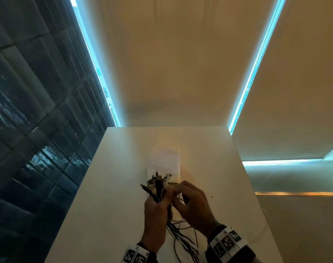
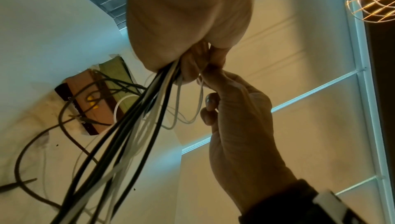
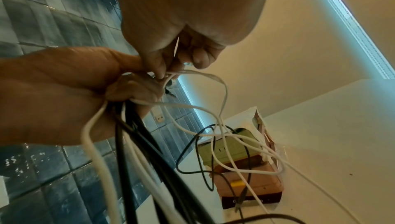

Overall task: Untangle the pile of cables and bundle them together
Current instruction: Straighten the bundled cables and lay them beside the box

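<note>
Cables (image 1: 158,188), black and white, stand gathered in the left hand (image 1: 155,211), whose fingers curl round them above the white table (image 1: 112,186), plug ends fanned upward and loose lengths trailing down. Beside it and touching, the right hand (image 1: 192,204) pinches a thin white strand (image 3: 213,79). Under the dangling cables lies a small pile of boxes (image 3: 245,165).

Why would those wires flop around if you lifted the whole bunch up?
Probably because the cables are thin and bendy: below the left hand they droop in loose curves. The free ends would likely swing and snag, since loops cross each other over the box. The right hand pinches one thin white strand.
</note>
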Available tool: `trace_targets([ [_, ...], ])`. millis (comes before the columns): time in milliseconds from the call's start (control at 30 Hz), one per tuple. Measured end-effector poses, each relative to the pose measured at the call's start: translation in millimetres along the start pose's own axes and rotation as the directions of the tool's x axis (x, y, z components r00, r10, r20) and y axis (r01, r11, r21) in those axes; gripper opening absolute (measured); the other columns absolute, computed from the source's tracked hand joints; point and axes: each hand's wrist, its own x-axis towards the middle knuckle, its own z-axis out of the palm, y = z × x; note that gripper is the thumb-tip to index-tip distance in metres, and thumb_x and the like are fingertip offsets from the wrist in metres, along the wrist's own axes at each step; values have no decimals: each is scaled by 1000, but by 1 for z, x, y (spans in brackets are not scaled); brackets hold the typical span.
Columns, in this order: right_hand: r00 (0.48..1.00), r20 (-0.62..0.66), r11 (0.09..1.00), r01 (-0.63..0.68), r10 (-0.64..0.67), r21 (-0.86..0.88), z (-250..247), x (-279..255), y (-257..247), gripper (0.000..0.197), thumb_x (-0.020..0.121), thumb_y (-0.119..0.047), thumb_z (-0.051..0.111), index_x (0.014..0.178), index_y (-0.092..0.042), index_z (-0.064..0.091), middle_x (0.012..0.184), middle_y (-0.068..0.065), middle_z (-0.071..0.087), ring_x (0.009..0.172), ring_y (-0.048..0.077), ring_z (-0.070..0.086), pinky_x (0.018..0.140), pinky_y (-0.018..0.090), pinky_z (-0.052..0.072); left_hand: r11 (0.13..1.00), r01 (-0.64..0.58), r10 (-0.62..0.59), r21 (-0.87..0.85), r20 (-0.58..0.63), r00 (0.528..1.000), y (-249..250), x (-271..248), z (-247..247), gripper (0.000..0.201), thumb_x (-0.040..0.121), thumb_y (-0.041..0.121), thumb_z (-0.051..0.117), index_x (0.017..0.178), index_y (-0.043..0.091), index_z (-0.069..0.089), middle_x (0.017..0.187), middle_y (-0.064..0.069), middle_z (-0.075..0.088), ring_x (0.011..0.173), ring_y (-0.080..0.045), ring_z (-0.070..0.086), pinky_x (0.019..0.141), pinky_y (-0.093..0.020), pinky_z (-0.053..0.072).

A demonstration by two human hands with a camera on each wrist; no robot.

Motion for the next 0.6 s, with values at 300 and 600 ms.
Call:
trace_targets([
  [300,985,170,1000,-1,0,8,-3,-3,12,17,86,-30,58,89,-14,63,97,-8,57,74,8,56,62,23,52,1000,29,-28,9,-103,994,-4,-1,-3,40,83,44,60,88,5,65,54,-2,36,46,-12,33,43,-27,27],
  [600,987,74,988,-138,143,-70,-11,-22,60,8,82,-12,72,79,-12,64,95,-9,51,72,9,56,63,12,49,974,68,-75,-215,-27,997,2,0,-11,39,85,46,49,80,8,48,51,1,29,42,-10,22,38,-23,21],
])
